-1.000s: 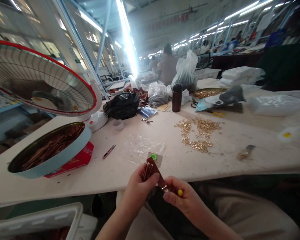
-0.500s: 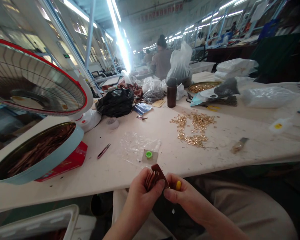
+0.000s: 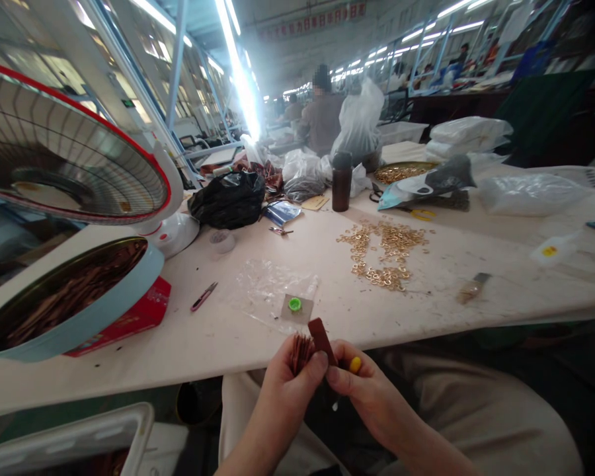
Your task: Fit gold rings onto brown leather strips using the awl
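Observation:
My left hand (image 3: 288, 383) is closed around a sheaf of thin brown leather strips (image 3: 302, 349), whose ends fan out above the fingers. One wider brown leather strip (image 3: 319, 334) stands up apart from the sheaf, its lower end between my left thumb and my right fingertips. My right hand (image 3: 367, 387) pinches at that lower end. Out of its curled fingers pokes a yellow rounded end (image 3: 356, 364) of something mostly hidden in the grip. A small white tip (image 3: 334, 406) shows below the hands; what it belongs to is unclear.
Gold metal rings (image 3: 396, 244) lie scattered on the table (image 3: 258, 244). Left stand a round tin (image 3: 143, 291) of brown strips, a fan (image 3: 171, 228) and thread snips (image 3: 204, 297). A green cap (image 3: 295, 304), dark bottle (image 3: 341, 185) and yellow-handled pliers (image 3: 423, 214) lie or stand farther off.
The single leather strip has turned more upright and rises higher between my hands. The sheaf shows more of its edges. The white tip below has shifted left and up.

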`<state>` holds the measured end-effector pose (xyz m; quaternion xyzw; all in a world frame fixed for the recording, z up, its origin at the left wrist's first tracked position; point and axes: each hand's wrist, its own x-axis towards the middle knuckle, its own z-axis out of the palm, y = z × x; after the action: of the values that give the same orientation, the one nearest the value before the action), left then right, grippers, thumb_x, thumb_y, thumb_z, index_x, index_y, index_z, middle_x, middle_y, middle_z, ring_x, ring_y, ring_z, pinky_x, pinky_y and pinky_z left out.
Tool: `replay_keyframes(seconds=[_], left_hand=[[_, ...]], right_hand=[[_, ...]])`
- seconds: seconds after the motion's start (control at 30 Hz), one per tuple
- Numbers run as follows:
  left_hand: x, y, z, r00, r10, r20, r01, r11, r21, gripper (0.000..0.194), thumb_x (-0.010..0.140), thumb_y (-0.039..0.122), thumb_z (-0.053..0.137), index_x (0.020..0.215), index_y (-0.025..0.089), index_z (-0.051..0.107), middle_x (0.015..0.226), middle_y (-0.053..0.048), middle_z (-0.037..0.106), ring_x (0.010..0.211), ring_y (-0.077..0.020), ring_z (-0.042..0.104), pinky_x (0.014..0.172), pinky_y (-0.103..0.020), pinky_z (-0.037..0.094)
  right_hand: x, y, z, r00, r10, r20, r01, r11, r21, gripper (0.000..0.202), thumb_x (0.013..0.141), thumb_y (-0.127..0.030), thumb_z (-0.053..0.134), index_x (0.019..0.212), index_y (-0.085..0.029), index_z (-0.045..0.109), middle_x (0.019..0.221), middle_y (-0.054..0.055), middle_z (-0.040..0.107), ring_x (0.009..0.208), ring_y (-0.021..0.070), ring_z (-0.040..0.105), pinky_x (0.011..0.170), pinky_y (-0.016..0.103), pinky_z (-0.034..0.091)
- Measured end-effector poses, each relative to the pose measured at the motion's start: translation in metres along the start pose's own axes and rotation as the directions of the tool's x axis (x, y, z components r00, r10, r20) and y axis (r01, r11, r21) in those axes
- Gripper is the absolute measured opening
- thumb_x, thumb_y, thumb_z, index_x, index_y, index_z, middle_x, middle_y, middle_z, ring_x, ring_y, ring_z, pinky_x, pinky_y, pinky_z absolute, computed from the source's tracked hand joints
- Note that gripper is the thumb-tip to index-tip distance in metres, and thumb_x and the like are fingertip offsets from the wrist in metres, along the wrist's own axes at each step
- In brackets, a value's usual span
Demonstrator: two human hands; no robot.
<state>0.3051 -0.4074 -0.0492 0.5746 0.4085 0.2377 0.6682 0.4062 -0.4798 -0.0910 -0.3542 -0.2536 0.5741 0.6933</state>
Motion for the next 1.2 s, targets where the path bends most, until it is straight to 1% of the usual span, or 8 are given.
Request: replay_keyframes(seconds=[0.1, 0.23, 0.37, 0.53, 0.67, 0.9, 1.07, 1.2], left_hand=[[-0.006, 0.002, 0.001, 0.999, -0.047, 0.023, 0.047, 0.999, -0.010, 0.032, 0.064, 0.048, 0.066, 0.071, 0.020, 0.054, 0.043, 0.009, 0.040, 0.037, -0.0063, 0.032, 0.036, -0.020, 0.026], [-0.011, 0.000, 0.004, 0.998, -0.061, 0.036, 0.062, 0.998, -0.022, 0.032, 0.061, 0.047, 0.069, 0.068, 0.021, 0.051, 0.043, 0.009, 0.038, 0.039, -0.0072, 0.034, 0.037, -0.020, 0.027], [-0.011, 0.000, 0.006, 1.000, -0.016, 0.017, 0.016, 0.999, -0.027, 0.028, 0.062, 0.043, 0.068, 0.064, 0.021, 0.050, 0.051, 0.006, 0.043, 0.048, -0.0097, 0.040, 0.045, -0.020, 0.034], [-0.009, 0.000, 0.003, 0.999, 0.041, 0.023, -0.043, 0.997, 0.061, 0.027, 0.059, 0.036, 0.069, 0.059, 0.019, 0.048, 0.056, 0.004, 0.043, 0.055, -0.0105, 0.039, 0.053, -0.022, 0.036], [-0.013, -0.004, 0.001, 0.999, 0.044, 0.012, -0.045, 0.999, 0.021, 0.030, 0.063, 0.042, 0.067, 0.060, 0.018, 0.049, 0.055, 0.005, 0.041, 0.052, -0.0093, 0.036, 0.050, -0.021, 0.034], [-0.018, -0.012, 0.001, 0.999, -0.049, 0.021, 0.051, 0.993, -0.110, 0.040, 0.060, 0.055, 0.066, 0.064, 0.020, 0.049, 0.047, 0.009, 0.035, 0.038, -0.0058, 0.028, 0.035, -0.020, 0.020], [-0.020, -0.012, 0.003, 0.999, 0.032, -0.028, -0.034, 0.995, -0.097, 0.042, 0.061, 0.057, 0.065, 0.059, 0.019, 0.046, 0.048, 0.008, 0.034, 0.039, -0.0056, 0.026, 0.036, -0.020, 0.020], [-0.022, -0.012, 0.009, 0.993, 0.098, -0.063, -0.106, 0.983, -0.148, 0.042, 0.059, 0.054, 0.069, 0.056, 0.018, 0.048, 0.050, 0.006, 0.036, 0.047, -0.0076, 0.034, 0.046, -0.020, 0.031]], right_hand=[[0.000, -0.001, 0.002, 0.999, -0.026, -0.027, 0.024, 0.998, -0.052, 0.025, 0.075, -0.036, 0.068, 0.069, -0.018, 0.051, 0.066, -0.003, 0.047, 0.064, 0.0127, 0.039, 0.060, 0.022, 0.032], [0.000, -0.005, 0.006, 0.996, -0.082, -0.025, 0.075, 0.975, -0.209, 0.029, 0.075, -0.042, 0.066, 0.069, -0.018, 0.051, 0.068, -0.002, 0.048, 0.067, 0.0145, 0.043, 0.063, 0.024, 0.035], [-0.003, -0.007, 0.007, 0.992, -0.128, 0.015, 0.126, 0.941, -0.314, 0.031, 0.078, -0.046, 0.061, 0.070, -0.019, 0.050, 0.065, -0.002, 0.046, 0.068, 0.0162, 0.044, 0.063, 0.025, 0.037], [-0.009, -0.007, 0.008, 0.978, -0.196, 0.076, 0.208, 0.859, -0.467, 0.032, 0.081, -0.048, 0.056, 0.070, -0.018, 0.051, 0.071, 0.000, 0.047, 0.066, 0.0158, 0.042, 0.061, 0.025, 0.037], [-0.011, -0.005, 0.006, 0.975, -0.197, 0.102, 0.221, 0.849, -0.480, 0.031, 0.083, -0.047, 0.053, 0.071, -0.018, 0.052, 0.071, 0.000, 0.046, 0.064, 0.0149, 0.041, 0.058, 0.024, 0.035], [-0.012, -0.002, 0.006, 0.975, -0.190, 0.114, 0.220, 0.879, -0.423, 0.029, 0.083, -0.045, 0.054, 0.071, -0.019, 0.050, 0.069, -0.002, 0.042, 0.061, 0.0132, 0.038, 0.055, 0.023, 0.033], [-0.011, -0.010, 0.013, 0.979, -0.125, 0.163, 0.182, 0.899, -0.399, 0.033, 0.082, -0.049, 0.052, 0.069, -0.018, 0.048, 0.069, -0.001, 0.043, 0.063, 0.0142, 0.041, 0.058, 0.024, 0.036], [-0.010, -0.016, 0.015, 0.972, -0.144, 0.186, 0.214, 0.870, -0.445, 0.037, 0.082, -0.052, 0.049, 0.068, -0.018, 0.049, 0.066, -0.001, 0.042, 0.064, 0.0159, 0.043, 0.061, 0.026, 0.038]])
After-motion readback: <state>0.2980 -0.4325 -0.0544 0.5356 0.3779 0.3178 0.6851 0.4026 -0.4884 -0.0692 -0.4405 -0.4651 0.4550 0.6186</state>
